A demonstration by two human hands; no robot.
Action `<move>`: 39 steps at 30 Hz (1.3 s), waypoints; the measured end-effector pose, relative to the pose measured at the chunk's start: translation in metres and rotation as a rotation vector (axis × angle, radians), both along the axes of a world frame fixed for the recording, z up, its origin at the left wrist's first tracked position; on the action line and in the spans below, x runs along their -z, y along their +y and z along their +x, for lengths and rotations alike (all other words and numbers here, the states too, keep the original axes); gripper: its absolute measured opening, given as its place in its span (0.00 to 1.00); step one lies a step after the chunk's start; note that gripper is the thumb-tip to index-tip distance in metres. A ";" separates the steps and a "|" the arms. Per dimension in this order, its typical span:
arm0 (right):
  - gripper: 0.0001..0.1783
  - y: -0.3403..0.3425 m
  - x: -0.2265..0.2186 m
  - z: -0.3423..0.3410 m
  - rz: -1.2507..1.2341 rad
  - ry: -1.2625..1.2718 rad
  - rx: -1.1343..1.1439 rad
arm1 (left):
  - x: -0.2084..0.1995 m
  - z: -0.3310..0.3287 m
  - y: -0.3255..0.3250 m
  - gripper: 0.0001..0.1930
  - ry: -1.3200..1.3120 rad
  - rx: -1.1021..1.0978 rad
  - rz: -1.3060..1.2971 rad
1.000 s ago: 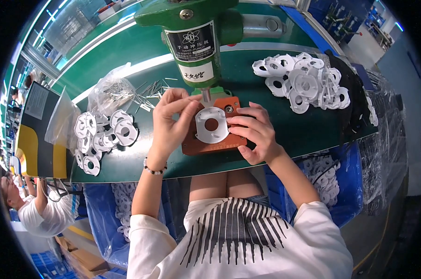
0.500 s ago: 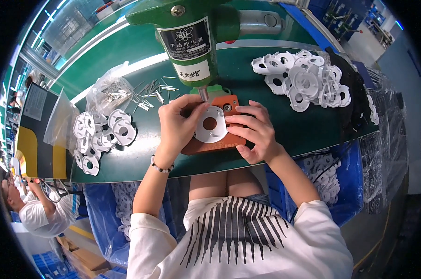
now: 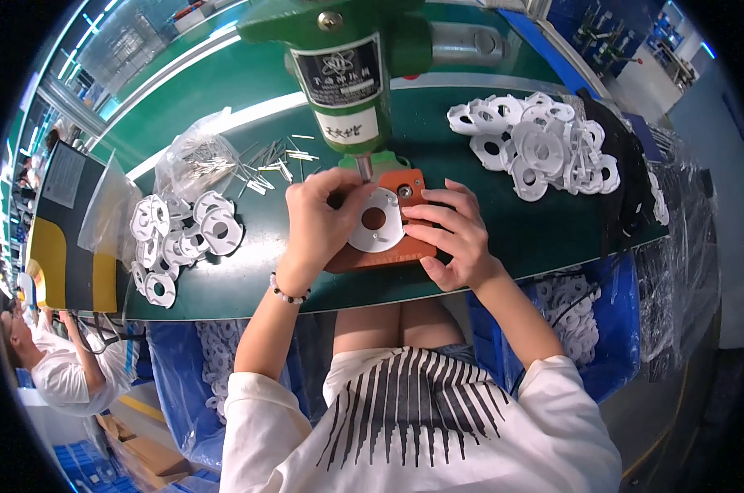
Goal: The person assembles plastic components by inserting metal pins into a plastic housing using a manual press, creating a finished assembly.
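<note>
A round white plastic part with a central hole lies flat on the orange-brown fixture block, below the steel ram of a green hand press. My left hand is at the part's upper left edge, thumb and forefinger pinched together close under the ram. Whatever is between those fingertips is too small or hidden to make out. On the right side, my right hand has its fingers stretched out and apart, fingertips at the part's right edge and on the block.
Loose metal pins lie behind my left hand, beside a clear bag of pins. White parts are piled at left and far right. Blue bins with more parts stand below the table edge. A person sits at far left.
The whole view has shifted slightly. Both hands keep nearly the same place on the part and block.
</note>
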State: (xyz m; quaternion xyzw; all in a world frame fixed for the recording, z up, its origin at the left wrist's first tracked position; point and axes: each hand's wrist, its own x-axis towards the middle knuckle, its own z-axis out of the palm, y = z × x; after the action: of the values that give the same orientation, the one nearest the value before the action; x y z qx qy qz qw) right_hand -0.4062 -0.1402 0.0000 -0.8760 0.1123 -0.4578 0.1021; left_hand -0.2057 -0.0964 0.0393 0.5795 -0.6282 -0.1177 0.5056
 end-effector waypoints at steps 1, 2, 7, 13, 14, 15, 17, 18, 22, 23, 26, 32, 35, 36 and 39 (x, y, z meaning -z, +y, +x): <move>0.16 0.000 0.002 -0.001 -0.013 0.001 -0.003 | 0.003 0.000 -0.001 0.05 0.018 0.004 -0.023; 0.21 0.000 0.005 -0.001 0.211 -0.181 -0.006 | 0.001 0.003 -0.002 0.07 0.070 0.029 0.063; 0.27 -0.072 -0.050 0.023 1.105 -1.083 -0.317 | 0.001 0.030 0.012 0.21 0.124 0.124 0.079; 0.21 -0.204 -0.024 0.060 0.997 -0.176 -0.277 | 0.052 0.024 0.015 0.20 0.559 0.146 0.113; 0.21 -0.215 -0.030 0.084 0.976 -0.169 -0.323 | 0.054 0.018 0.013 0.16 0.425 0.144 0.029; 0.21 -0.214 -0.027 0.084 0.978 -0.168 -0.409 | 0.041 0.018 0.015 0.11 0.262 0.143 0.025; 0.21 -0.217 -0.025 0.076 1.011 -0.172 -0.535 | 0.021 0.016 0.019 0.09 0.060 0.072 -0.099; 0.21 -0.219 -0.021 0.075 1.032 -0.172 -0.587 | 0.015 0.020 0.022 0.09 -0.008 0.045 -0.119; 0.20 -0.249 -0.027 0.080 1.168 -0.209 -0.648 | -0.001 0.010 0.025 0.10 -0.115 0.025 -0.090; 0.20 -0.249 -0.021 0.085 1.188 -0.222 -0.667 | 0.004 0.010 0.024 0.09 -0.089 0.000 -0.106; 0.20 -0.256 -0.008 0.088 1.254 -0.263 -0.726 | 0.010 0.010 0.020 0.08 -0.031 0.013 -0.097; 0.19 -0.272 -0.004 0.084 1.380 -0.365 -0.892 | 0.011 0.003 0.015 0.07 -0.034 0.041 -0.089; 0.19 -0.265 -0.004 0.080 1.513 -0.473 -0.820 | 0.008 0.003 0.017 0.07 -0.037 0.032 -0.091; 0.18 -0.261 -0.007 0.083 1.619 -0.557 -0.715 | 0.007 0.005 0.019 0.07 -0.032 0.028 -0.078; 0.18 -0.256 -0.006 0.077 1.626 -0.566 -0.622 | 0.004 0.005 0.021 0.08 0.044 0.019 -0.048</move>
State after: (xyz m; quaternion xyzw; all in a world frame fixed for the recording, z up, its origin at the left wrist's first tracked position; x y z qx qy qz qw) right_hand -0.3292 -0.3965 0.0058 -0.3802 0.1299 -0.3872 0.8298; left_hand -0.2007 -0.0758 0.0357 0.5585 -0.6252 -0.1200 0.5319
